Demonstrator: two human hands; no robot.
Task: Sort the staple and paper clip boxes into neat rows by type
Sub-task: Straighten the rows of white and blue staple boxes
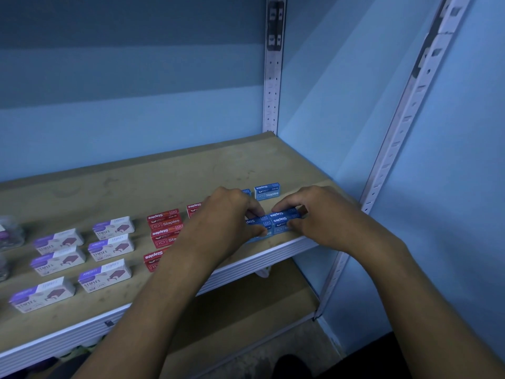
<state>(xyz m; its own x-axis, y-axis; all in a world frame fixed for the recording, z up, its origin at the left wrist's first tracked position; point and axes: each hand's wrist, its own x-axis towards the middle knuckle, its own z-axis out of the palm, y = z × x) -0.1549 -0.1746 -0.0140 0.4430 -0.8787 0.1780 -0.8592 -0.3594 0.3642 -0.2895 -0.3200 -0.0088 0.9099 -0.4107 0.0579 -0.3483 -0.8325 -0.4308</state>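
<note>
The shelf [169, 184] carries everything, with the white boxes [109, 246] in rows toward nine o'clock, the red boxes [164, 222] at the middle and the blue boxes [273, 224] near its front edge at three o'clock; one more blue box [267, 190] sits apart at twelve o'clock of that cluster. The left hand [232, 212] pinches the cluster's left boxes, fingers curled over them; the right hand [314, 212] grips its right boxes the same way. These small cardboard boxes likely feel stiff, dense for their size and smooth-sided, so pinching the long sides, thumb opposite fingers, should hold best; squeezed stacks may slip sideways.
</note>
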